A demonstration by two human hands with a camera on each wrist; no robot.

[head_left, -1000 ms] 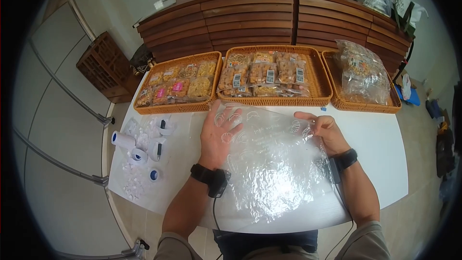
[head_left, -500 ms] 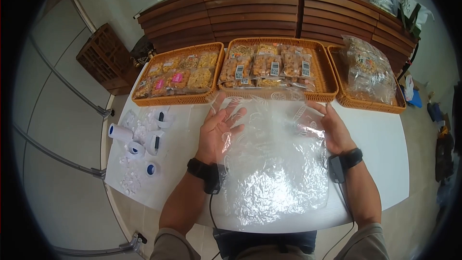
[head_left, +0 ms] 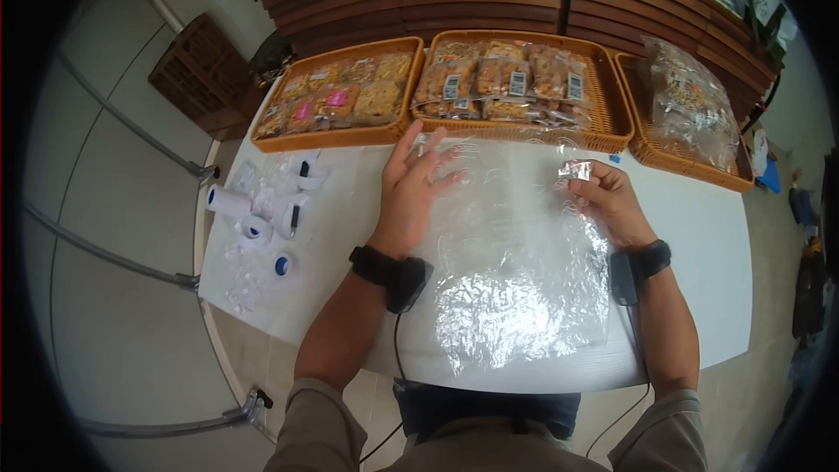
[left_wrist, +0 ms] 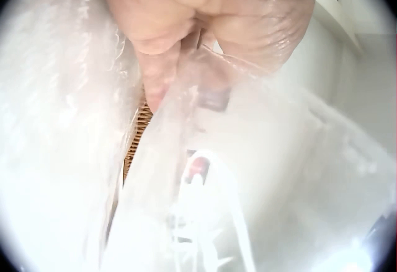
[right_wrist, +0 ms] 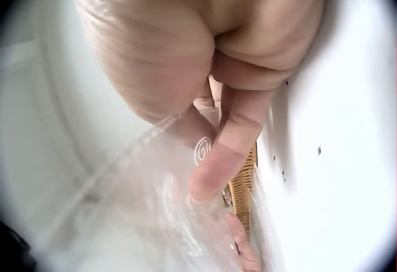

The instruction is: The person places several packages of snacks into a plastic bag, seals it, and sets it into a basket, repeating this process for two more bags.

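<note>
A clear plastic bag [head_left: 516,253] with white printed line drawings hangs spread between the two hands, over the front of the white table. My right hand [head_left: 616,201] pinches its upper right part between thumb and fingers. At the upper left edge, my left hand [head_left: 406,197] has its fingers extended and spread against the film. The left wrist view shows the bag's film [left_wrist: 267,154] running up into the gap beside the thumb. Seen from the right wrist, the clear film [right_wrist: 136,204] passes under the right fingers, with a white spiral print near them.
Behind the bag stand a left wicker tray [head_left: 262,137] and a middle one [head_left: 612,114], both with packed snacks. A right wicker tray [head_left: 690,170] holds a large clear bag of packets [head_left: 690,105]. White label rolls [head_left: 229,202], paper scraps and black pens lie at left.
The right hand goes from fingers extended along the bag to a pinch on its upper right part. The left fingers have spread. The head view has tilted down.
</note>
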